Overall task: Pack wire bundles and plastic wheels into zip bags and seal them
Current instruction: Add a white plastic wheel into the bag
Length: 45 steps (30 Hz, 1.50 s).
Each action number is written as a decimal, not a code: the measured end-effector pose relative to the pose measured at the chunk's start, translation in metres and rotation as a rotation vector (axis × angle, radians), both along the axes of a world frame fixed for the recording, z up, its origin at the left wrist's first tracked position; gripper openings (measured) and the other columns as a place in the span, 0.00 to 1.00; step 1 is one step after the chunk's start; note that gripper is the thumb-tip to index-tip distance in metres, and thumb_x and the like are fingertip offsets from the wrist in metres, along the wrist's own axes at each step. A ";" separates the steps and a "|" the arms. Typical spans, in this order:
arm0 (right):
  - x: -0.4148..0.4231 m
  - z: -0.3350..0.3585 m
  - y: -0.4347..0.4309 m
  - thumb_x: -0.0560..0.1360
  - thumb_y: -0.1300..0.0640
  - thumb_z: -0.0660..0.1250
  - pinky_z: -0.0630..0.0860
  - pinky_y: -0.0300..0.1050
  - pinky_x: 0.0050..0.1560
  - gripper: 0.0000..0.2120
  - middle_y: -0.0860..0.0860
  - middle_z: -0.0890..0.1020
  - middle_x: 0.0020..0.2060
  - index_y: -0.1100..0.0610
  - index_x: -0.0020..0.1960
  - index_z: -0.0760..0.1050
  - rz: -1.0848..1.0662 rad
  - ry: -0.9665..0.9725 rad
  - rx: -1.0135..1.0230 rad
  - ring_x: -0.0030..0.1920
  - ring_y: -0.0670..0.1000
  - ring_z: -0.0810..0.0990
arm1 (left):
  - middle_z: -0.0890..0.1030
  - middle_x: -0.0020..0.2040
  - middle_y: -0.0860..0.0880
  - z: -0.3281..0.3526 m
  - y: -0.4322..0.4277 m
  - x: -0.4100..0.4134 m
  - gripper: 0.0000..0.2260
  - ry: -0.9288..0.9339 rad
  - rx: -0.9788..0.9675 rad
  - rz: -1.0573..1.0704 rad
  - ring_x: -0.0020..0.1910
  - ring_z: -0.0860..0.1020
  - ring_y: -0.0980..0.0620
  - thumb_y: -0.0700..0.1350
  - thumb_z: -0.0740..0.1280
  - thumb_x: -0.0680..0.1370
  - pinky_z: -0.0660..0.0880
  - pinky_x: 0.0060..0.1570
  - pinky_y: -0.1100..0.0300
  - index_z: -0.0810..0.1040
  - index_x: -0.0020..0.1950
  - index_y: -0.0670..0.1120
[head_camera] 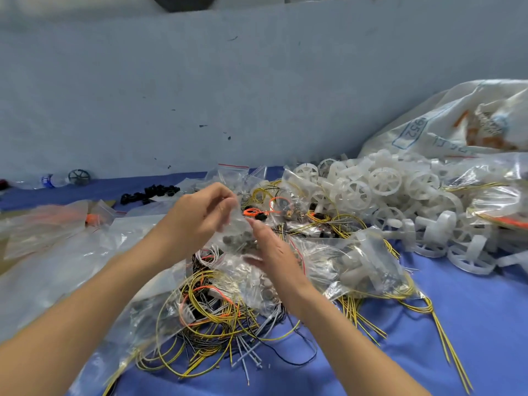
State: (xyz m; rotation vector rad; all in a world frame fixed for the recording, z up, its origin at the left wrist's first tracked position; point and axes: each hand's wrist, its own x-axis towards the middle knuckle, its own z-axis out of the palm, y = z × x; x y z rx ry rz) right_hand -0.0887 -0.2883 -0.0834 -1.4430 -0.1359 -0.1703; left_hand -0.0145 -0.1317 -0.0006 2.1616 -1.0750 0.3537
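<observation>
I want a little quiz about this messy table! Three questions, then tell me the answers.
1. True or false: the white wheels are piled on the person's right side.
2. What does the left hand pinch? A a clear bag; B a cup; C a wheel.
3. Fill in the gap: the cloth on the table is ____.

Key: 1 true; 2 A; 3 blue.
</observation>
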 end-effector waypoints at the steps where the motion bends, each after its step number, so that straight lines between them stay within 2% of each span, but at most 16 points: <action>1: 0.001 0.004 0.001 0.81 0.44 0.63 0.81 0.43 0.55 0.12 0.43 0.85 0.51 0.43 0.62 0.76 0.041 0.001 0.020 0.54 0.45 0.83 | 0.79 0.35 0.57 0.004 -0.005 -0.001 0.05 -0.006 0.034 -0.012 0.32 0.78 0.57 0.47 0.62 0.82 0.72 0.33 0.66 0.76 0.49 0.51; 4: 0.002 0.007 0.003 0.80 0.56 0.67 0.83 0.44 0.47 0.07 0.45 0.85 0.41 0.51 0.58 0.79 0.040 0.004 -0.018 0.45 0.46 0.84 | 0.78 0.33 0.60 0.012 -0.018 -0.001 0.03 -0.044 0.152 -0.019 0.32 0.76 0.60 0.49 0.64 0.81 0.70 0.32 0.66 0.77 0.49 0.53; 9: -0.005 -0.003 -0.007 0.79 0.62 0.69 0.82 0.46 0.43 0.06 0.49 0.84 0.42 0.55 0.54 0.80 0.103 0.118 0.233 0.45 0.48 0.84 | 0.80 0.39 0.58 0.012 -0.025 -0.004 0.09 -0.163 0.256 0.025 0.37 0.78 0.58 0.53 0.62 0.81 0.76 0.38 0.56 0.79 0.53 0.52; 12: -0.006 -0.007 -0.017 0.77 0.66 0.69 0.82 0.45 0.39 0.07 0.57 0.83 0.46 0.59 0.55 0.78 0.059 0.182 0.438 0.46 0.57 0.85 | 0.79 0.42 0.61 0.014 -0.016 -0.001 0.11 -0.109 0.143 0.090 0.39 0.79 0.63 0.58 0.58 0.81 0.76 0.38 0.65 0.76 0.56 0.54; 14: -0.006 -0.004 -0.025 0.77 0.67 0.67 0.82 0.44 0.36 0.07 0.59 0.82 0.46 0.61 0.54 0.76 0.025 0.223 0.631 0.45 0.59 0.86 | 0.78 0.49 0.62 0.008 -0.001 -0.001 0.13 0.048 -0.204 0.234 0.48 0.77 0.67 0.61 0.57 0.81 0.73 0.44 0.70 0.73 0.60 0.56; 17: -0.006 0.001 -0.029 0.78 0.67 0.66 0.83 0.44 0.35 0.06 0.60 0.83 0.42 0.61 0.54 0.75 -0.017 0.213 0.912 0.42 0.58 0.86 | 0.79 0.55 0.52 -0.036 0.009 -0.020 0.20 0.543 -0.721 0.358 0.56 0.79 0.53 0.69 0.55 0.77 0.75 0.54 0.55 0.72 0.57 0.56; 20: -0.001 -0.001 -0.020 0.79 0.66 0.65 0.84 0.48 0.37 0.05 0.59 0.83 0.40 0.60 0.54 0.74 -0.050 0.205 1.000 0.40 0.58 0.85 | 0.83 0.56 0.50 -0.093 -0.014 -0.056 0.31 0.993 -0.704 0.104 0.56 0.82 0.52 0.75 0.64 0.67 0.77 0.58 0.53 0.75 0.59 0.55; 25: -0.005 -0.013 -0.004 0.78 0.64 0.65 0.81 0.51 0.47 0.10 0.61 0.81 0.47 0.61 0.59 0.74 -0.016 0.232 0.848 0.45 0.57 0.81 | 0.86 0.51 0.47 -0.087 -0.062 -0.048 0.14 0.988 -0.737 0.147 0.49 0.84 0.52 0.55 0.61 0.81 0.77 0.43 0.62 0.83 0.53 0.49; 27: -0.010 -0.015 -0.015 0.75 0.60 0.69 0.77 0.56 0.59 0.13 0.60 0.81 0.53 0.60 0.59 0.76 -0.004 0.219 0.701 0.50 0.57 0.81 | 0.86 0.47 0.47 -0.069 -0.061 -0.037 0.14 0.883 -0.710 0.160 0.45 0.84 0.50 0.52 0.59 0.83 0.78 0.41 0.58 0.84 0.49 0.49; 30: -0.013 -0.012 -0.039 0.73 0.56 0.72 0.71 0.62 0.69 0.24 0.61 0.82 0.58 0.62 0.67 0.72 -0.021 0.178 0.581 0.54 0.59 0.81 | 0.83 0.38 0.45 -0.037 -0.051 -0.036 0.16 0.407 -0.426 0.114 0.36 0.80 0.49 0.53 0.59 0.83 0.77 0.39 0.47 0.82 0.45 0.48; 33: -0.012 0.001 -0.049 0.65 0.47 0.81 0.76 0.57 0.63 0.35 0.59 0.82 0.60 0.56 0.68 0.74 0.016 0.069 0.479 0.57 0.59 0.82 | 0.75 0.28 0.50 -0.007 -0.044 -0.037 0.17 -0.185 -0.061 0.207 0.29 0.75 0.49 0.55 0.57 0.84 0.73 0.31 0.48 0.78 0.42 0.49; 36: -0.009 0.009 -0.046 0.69 0.46 0.78 0.79 0.50 0.56 0.21 0.55 0.85 0.55 0.49 0.60 0.80 0.031 0.005 0.241 0.54 0.54 0.84 | 0.74 0.29 0.54 0.013 -0.041 -0.039 0.16 -0.434 0.061 0.209 0.30 0.75 0.52 0.57 0.55 0.83 0.72 0.31 0.53 0.76 0.43 0.51; 38: -0.007 0.009 -0.043 0.74 0.49 0.72 0.79 0.48 0.53 0.13 0.56 0.85 0.53 0.51 0.57 0.83 0.019 -0.008 0.180 0.53 0.54 0.84 | 0.74 0.30 0.56 0.013 -0.039 -0.034 0.16 -0.261 -0.021 0.104 0.29 0.73 0.57 0.59 0.56 0.82 0.69 0.30 0.58 0.76 0.45 0.52; 40: -0.005 0.008 -0.041 0.76 0.52 0.70 0.81 0.47 0.50 0.11 0.56 0.85 0.52 0.53 0.56 0.83 0.007 0.007 0.208 0.51 0.55 0.84 | 0.79 0.37 0.57 0.005 -0.037 -0.027 0.16 0.102 -0.096 0.008 0.34 0.77 0.59 0.62 0.59 0.80 0.72 0.35 0.62 0.78 0.50 0.52; 42: -0.006 0.006 -0.041 0.77 0.53 0.70 0.81 0.47 0.45 0.09 0.56 0.85 0.51 0.53 0.55 0.84 -0.014 0.026 0.214 0.49 0.54 0.84 | 0.83 0.43 0.52 -0.012 -0.033 -0.022 0.12 0.394 -0.077 -0.042 0.41 0.82 0.56 0.57 0.63 0.79 0.79 0.41 0.56 0.80 0.53 0.50; 45: -0.009 0.000 -0.045 0.77 0.55 0.69 0.81 0.46 0.37 0.08 0.52 0.85 0.44 0.51 0.54 0.84 0.022 0.087 0.179 0.40 0.51 0.83 | 0.85 0.43 0.49 -0.033 -0.026 -0.023 0.07 0.647 -0.145 -0.071 0.39 0.83 0.48 0.47 0.66 0.79 0.81 0.35 0.54 0.84 0.52 0.51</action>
